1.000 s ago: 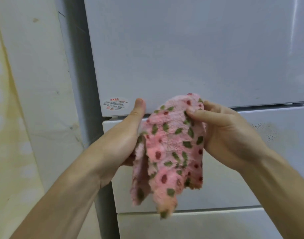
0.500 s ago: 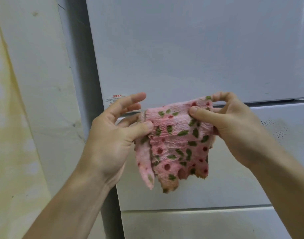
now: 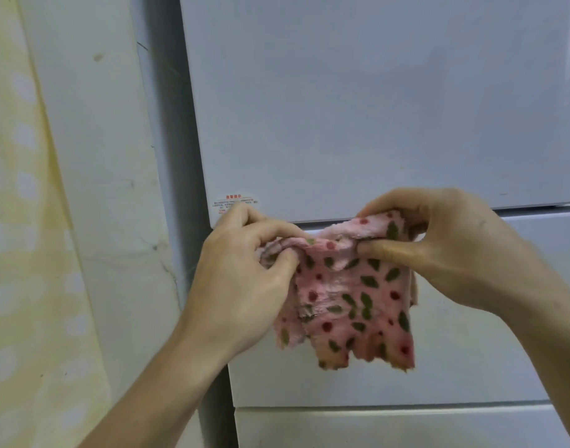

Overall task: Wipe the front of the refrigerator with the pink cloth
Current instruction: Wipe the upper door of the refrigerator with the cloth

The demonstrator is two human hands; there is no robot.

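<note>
A pink cloth (image 3: 351,302) with green leaves and red dots hangs in front of the white refrigerator (image 3: 358,108). My left hand (image 3: 241,286) pinches the cloth's upper left corner between thumb and curled fingers. My right hand (image 3: 448,250) pinches the upper right edge, thumb in front and fingers behind. The cloth is stretched between both hands just below the seam under the top door, and its lower edge hangs free. I cannot tell whether the cloth touches the door.
A small red-printed sticker (image 3: 233,203) sits at the top door's lower left corner. A middle drawer front (image 3: 471,367) and a lower drawer front (image 3: 390,428) lie below. A white wall (image 3: 109,189) and a yellow curtain (image 3: 22,253) stand to the left.
My left hand has closed its spread fingers onto the cloth's corner. Both hands have drawn the cloth out wider and flatter between them.
</note>
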